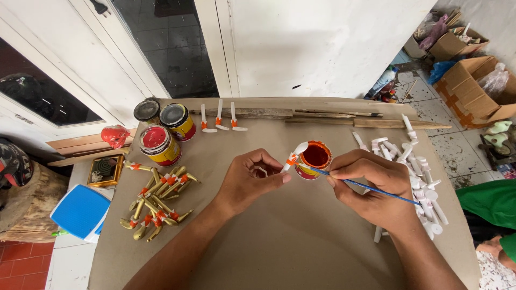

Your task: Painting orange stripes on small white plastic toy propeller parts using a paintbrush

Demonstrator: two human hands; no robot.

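Observation:
My left hand [250,180] pinches a small white spoon-shaped piece [295,153] with an orange band, held upright just left of an open can of orange-red paint [313,159]. In my right hand [371,188] is a thin blue-handled brush [371,187]; its tip touches the orange band on the piece. Both hands hover over a brown cardboard sheet [279,241].
Three paint cans [160,144] stand at the back left. A pile of gold pieces with orange bands [157,201] lies left; several unpainted white pieces [419,182] lie right. Three banded white pieces [219,119] lean by wooden slats [322,115]. Cardboard boxes [473,88] stand far right. A person's green sleeve [492,204] shows right.

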